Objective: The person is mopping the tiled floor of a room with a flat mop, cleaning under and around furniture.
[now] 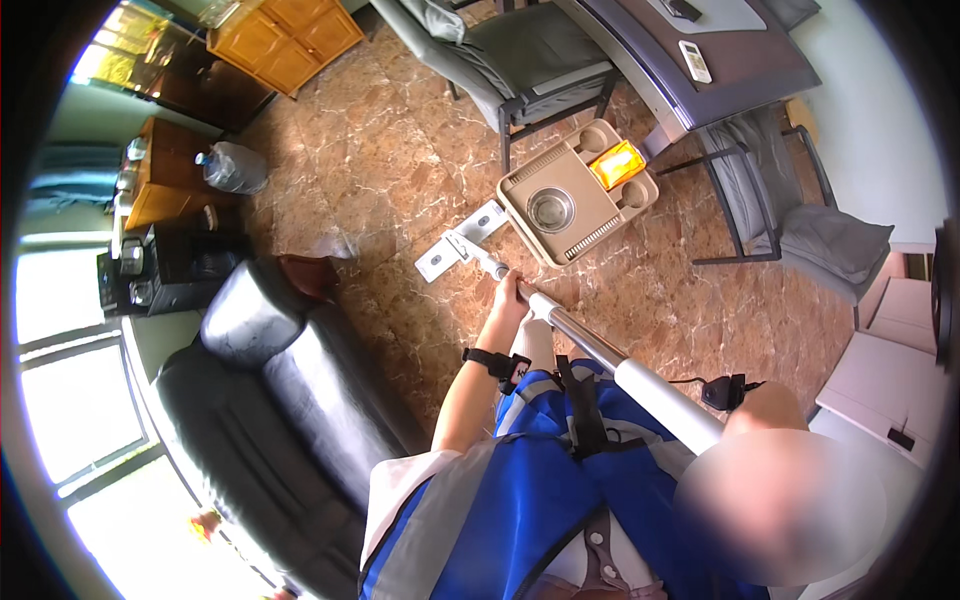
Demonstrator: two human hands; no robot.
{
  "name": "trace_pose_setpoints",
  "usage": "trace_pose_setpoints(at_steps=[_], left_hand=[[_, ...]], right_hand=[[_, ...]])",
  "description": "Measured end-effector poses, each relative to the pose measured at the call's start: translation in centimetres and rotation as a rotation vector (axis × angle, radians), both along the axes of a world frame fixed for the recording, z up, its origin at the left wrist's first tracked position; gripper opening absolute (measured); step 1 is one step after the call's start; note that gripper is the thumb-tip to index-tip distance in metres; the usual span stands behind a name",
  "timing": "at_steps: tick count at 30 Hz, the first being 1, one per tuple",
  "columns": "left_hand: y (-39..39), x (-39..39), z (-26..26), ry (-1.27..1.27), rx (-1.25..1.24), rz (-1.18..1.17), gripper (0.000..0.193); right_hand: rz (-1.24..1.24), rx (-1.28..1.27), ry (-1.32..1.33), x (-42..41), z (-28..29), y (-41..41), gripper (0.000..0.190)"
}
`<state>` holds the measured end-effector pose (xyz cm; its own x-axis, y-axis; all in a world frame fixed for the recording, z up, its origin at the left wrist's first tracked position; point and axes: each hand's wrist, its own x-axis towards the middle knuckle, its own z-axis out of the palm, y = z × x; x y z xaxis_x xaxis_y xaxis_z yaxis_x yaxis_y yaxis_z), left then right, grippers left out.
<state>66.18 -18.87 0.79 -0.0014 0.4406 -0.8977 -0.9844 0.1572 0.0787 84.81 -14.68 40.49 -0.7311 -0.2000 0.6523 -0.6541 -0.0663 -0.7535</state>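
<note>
My left hand (511,296) is closed around the lower part of a silver and white mop pole (589,335). At the pole's far end, a white flat mop head (461,241) lies on the brown marbled floor. One end of it comes right up to the edge of a beige plastic tray unit (517,202); whether they touch is unclear. A round metal bowl (551,210) sits in that unit, and a yellow-orange packet (618,165) lies between its two round recesses. The pole's upper end runs into a blurred patch that hides my right hand. A small black camera (724,392) is beside my right forearm (765,409).
A black leather sofa (322,390) stands on the left. Beyond it are a large plastic water bottle (234,168) and a wooden cabinet (285,41). Grey cushioned chairs (540,60) surround a dark table (735,67) bearing a white remote control (695,61). White cabinets (870,390) stand at right.
</note>
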Motion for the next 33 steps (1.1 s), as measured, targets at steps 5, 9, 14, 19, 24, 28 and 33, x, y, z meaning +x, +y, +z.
trace_pose_setpoints(at_steps=[5, 9, 14, 19, 24, 28, 33], left_hand=[[-3.3, 0.2, -2.6, 0.003, 0.046, -0.143, 0.011], [-6.2, 3.0, -2.3, -0.046, 0.132, -0.161, 0.01], [-10.2, 6.3, -2.8, -0.126, 0.129, -0.312, 0.013], [-11.7, 11.1, -6.8, -0.173, 0.064, -0.694, 0.01], [-14.0, 13.6, -8.1, -0.144, -0.035, -0.755, 0.011], [-12.1, 11.7, -10.6, 0.06, -0.04, -0.639, 0.012], [-8.8, 4.4, -12.7, 0.446, -0.042, -0.481, 0.011]], right_hand=[[-0.155, 0.1, 0.0, 2.2, -1.1, -6.1, 0.024], [-0.496, 0.172, -0.119, 8.2, -3.3, -11.3, 0.044], [-1.089, -0.084, -0.654, 15.5, -6.1, -19.2, 0.034], [-1.183, -0.52, -1.328, 23.8, -7.4, -27.0, 0.032], [-1.041, -0.576, -1.854, 24.8, -9.9, -27.7, 0.041], [-1.129, -0.684, -1.799, 23.0, -11.7, -25.3, 0.04], [-1.059, -0.74, -1.59, 14.3, -17.8, -21.8, 0.036]])
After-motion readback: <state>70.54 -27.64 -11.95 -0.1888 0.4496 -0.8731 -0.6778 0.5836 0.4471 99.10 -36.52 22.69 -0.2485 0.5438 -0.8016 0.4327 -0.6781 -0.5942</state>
